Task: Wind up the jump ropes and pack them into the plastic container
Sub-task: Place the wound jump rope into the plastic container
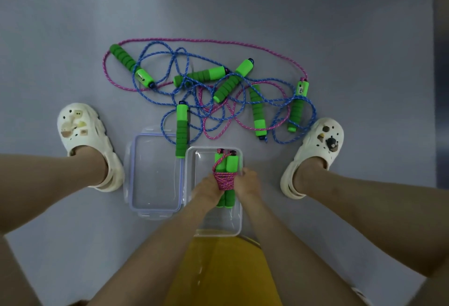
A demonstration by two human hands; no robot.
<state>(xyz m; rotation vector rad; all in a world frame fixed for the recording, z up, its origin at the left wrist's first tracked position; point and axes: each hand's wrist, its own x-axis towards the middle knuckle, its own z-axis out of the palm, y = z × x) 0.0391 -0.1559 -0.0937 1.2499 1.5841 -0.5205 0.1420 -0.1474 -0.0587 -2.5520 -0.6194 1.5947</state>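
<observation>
Head view looks straight down past both bare forearms, which reach forward and converge over the clear plastic container (192, 160) on the grey floor (315, 26). Left hand (206, 187) and right hand (246, 181) press in from either side on a wound jump rope (224, 179): two green handles laid side by side, bound at the middle with pink cord. Fingers of both hands curl around that bundle, holding it inside the container, lengthwise. Just left of the container lies its lid (155, 174), flat on the floor. Beyond both, a tangle of loose ropes (209, 91), blue and pink cords with green handles, sprawls between two white clogs (87, 140).
</observation>
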